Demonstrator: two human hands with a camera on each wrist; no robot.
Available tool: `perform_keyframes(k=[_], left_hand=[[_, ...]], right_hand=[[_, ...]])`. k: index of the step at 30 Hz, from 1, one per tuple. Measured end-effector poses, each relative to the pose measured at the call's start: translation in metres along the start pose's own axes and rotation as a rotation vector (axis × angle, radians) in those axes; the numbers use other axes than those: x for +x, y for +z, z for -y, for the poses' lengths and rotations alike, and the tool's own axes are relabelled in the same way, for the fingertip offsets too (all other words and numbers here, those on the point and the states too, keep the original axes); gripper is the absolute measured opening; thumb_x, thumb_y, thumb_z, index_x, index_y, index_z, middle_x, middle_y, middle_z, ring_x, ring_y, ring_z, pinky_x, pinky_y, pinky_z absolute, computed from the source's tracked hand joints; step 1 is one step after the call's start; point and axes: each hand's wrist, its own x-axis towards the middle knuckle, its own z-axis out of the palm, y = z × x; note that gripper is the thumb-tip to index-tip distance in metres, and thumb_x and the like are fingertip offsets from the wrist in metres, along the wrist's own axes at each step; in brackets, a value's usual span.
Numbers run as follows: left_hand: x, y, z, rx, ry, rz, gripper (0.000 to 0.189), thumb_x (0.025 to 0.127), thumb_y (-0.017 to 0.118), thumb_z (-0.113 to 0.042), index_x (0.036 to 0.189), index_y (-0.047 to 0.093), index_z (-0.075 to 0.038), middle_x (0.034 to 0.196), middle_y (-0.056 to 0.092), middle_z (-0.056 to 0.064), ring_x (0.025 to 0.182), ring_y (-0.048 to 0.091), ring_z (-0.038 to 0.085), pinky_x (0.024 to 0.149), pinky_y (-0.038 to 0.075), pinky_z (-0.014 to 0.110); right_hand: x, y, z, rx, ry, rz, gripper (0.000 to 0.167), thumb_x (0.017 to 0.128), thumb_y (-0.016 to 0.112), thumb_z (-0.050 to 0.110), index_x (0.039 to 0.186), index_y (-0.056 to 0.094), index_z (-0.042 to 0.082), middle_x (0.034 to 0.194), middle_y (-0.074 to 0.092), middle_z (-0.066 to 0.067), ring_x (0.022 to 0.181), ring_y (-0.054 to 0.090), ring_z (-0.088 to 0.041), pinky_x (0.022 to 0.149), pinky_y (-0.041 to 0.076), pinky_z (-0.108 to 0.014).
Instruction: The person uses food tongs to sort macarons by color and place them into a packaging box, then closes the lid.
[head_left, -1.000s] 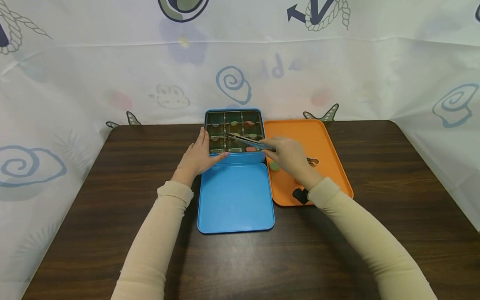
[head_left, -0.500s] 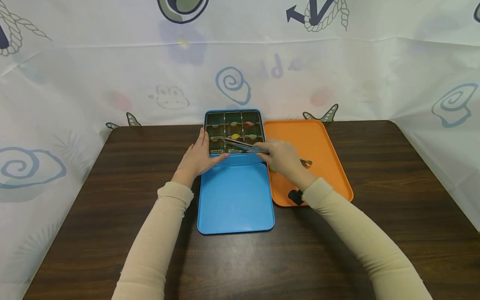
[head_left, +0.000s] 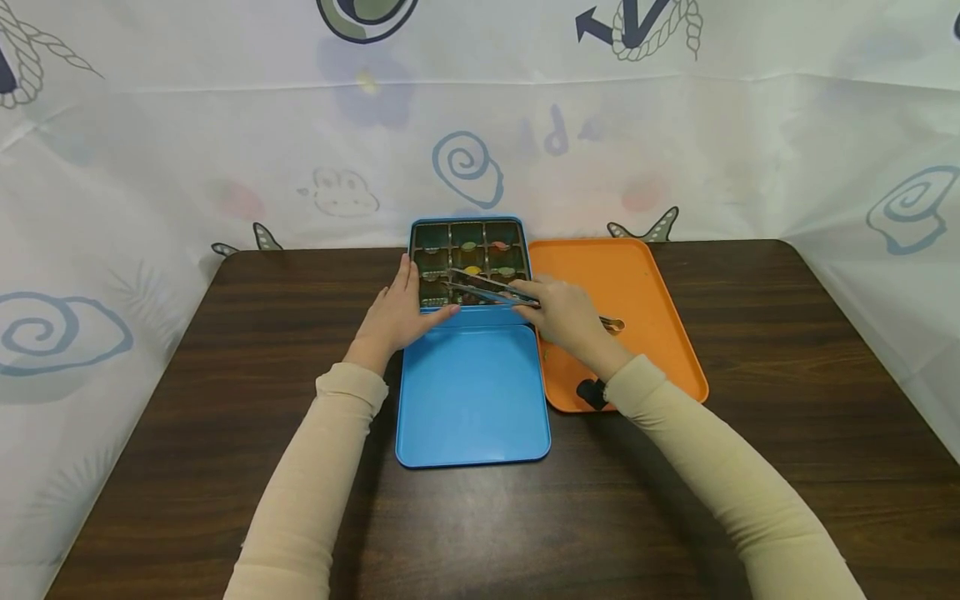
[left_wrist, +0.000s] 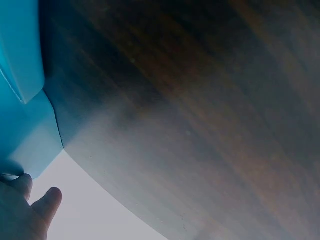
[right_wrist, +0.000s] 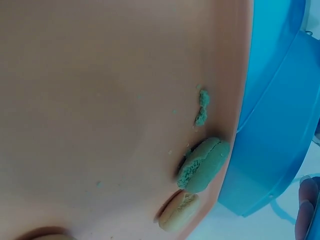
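A blue tin with a dark, divided insert lies open, its lid toward me. My left hand rests on the tin's left side, fingers straight and thumb along the front rim. In my right hand I hold metal tongs, their arms spread over the tin's front compartments. Whether the tips touch anything is unclear. A yellow macaron, green ones and a reddish macaron sit in compartments. In the right wrist view, a cracked green macaron and a beige macaron lie near the tray's edge.
An orange tray stands against the tin's right side. Green crumbs are scattered on it. The blue lid lies flat in front of the tin. A printed white cloth hangs behind the brown table.
My right hand has moved slightly left and down with the tongs. Their arms, close together half a second ago, now stand apart. The yellow macaron has come into clearer view. My left hand stays put.
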Motion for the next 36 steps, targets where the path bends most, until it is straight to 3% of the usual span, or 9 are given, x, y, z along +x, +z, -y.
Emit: perform_keyframes(k=[5, 13, 22, 26, 31, 36], left_hand=[[0.001, 0.000, 0.001, -0.001, 0.004, 0.000, 0.111, 0.085, 0.039, -0.077, 0.152, -0.010, -0.003, 0.159, -0.021, 0.009, 0.147, 0.018, 0.036, 0.122, 0.013, 0.051], [0.000, 0.002, 0.002, 0.000, 0.007, -0.014, 0.112, 0.085, 0.040, -0.077, 0.152, -0.010, -0.003, 0.160, -0.018, 0.010, 0.147, 0.021, 0.037, 0.121, 0.014, 0.052], [0.000, 0.001, 0.001, 0.003, 0.005, -0.021, 0.112, 0.085, 0.040, -0.077, 0.152, -0.010, -0.003, 0.160, -0.019, 0.010, 0.147, 0.021, 0.036, 0.122, 0.014, 0.051], [0.001, 0.001, 0.002, 0.003, 0.006, -0.024, 0.113, 0.084, 0.038, -0.079, 0.152, -0.009, -0.003, 0.160, -0.019, 0.010, 0.147, 0.019, 0.036, 0.122, 0.013, 0.052], [0.000, 0.002, 0.002, 0.000, 0.007, -0.028, 0.114, 0.082, 0.037, -0.081, 0.152, -0.009, -0.003, 0.160, -0.019, 0.010, 0.147, 0.019, 0.037, 0.122, 0.013, 0.052], [0.000, 0.003, 0.001, 0.000, 0.006, -0.031, 0.113, 0.084, 0.039, -0.079, 0.152, -0.009, -0.003, 0.161, -0.017, 0.010, 0.147, 0.021, 0.037, 0.121, 0.014, 0.052]], right_hand=[[0.000, -0.003, 0.000, 0.016, 0.039, 0.027, 0.043, 0.089, 0.068, 0.025, 0.129, 0.062, 0.011, 0.085, 0.060, -0.012, 0.052, 0.043, -0.016, 0.045, 0.030, -0.023], [-0.007, -0.014, -0.009, 0.059, 0.081, 0.007, 0.048, 0.090, 0.067, 0.028, 0.133, 0.057, 0.008, 0.105, 0.064, -0.014, 0.056, 0.050, -0.017, 0.047, 0.037, -0.024], [-0.019, -0.035, -0.036, 0.112, 0.176, 0.006, 0.044, 0.092, 0.062, 0.029, 0.129, 0.057, 0.005, 0.097, 0.062, -0.014, 0.069, 0.053, -0.024, 0.057, 0.043, -0.032], [-0.028, -0.042, -0.050, 0.085, 0.186, -0.030, 0.047, 0.091, 0.065, 0.028, 0.131, 0.056, 0.005, 0.113, 0.064, -0.018, 0.077, 0.057, -0.027, 0.062, 0.047, -0.037], [-0.040, -0.047, -0.062, 0.015, 0.189, -0.066, 0.048, 0.088, 0.068, 0.032, 0.130, 0.058, 0.011, 0.113, 0.067, -0.015, 0.063, 0.054, -0.023, 0.050, 0.042, -0.033], [-0.051, -0.048, -0.074, 0.001, 0.209, -0.047, 0.047, 0.088, 0.069, 0.032, 0.130, 0.058, 0.013, 0.114, 0.067, -0.015, 0.059, 0.051, -0.022, 0.048, 0.037, -0.030]])
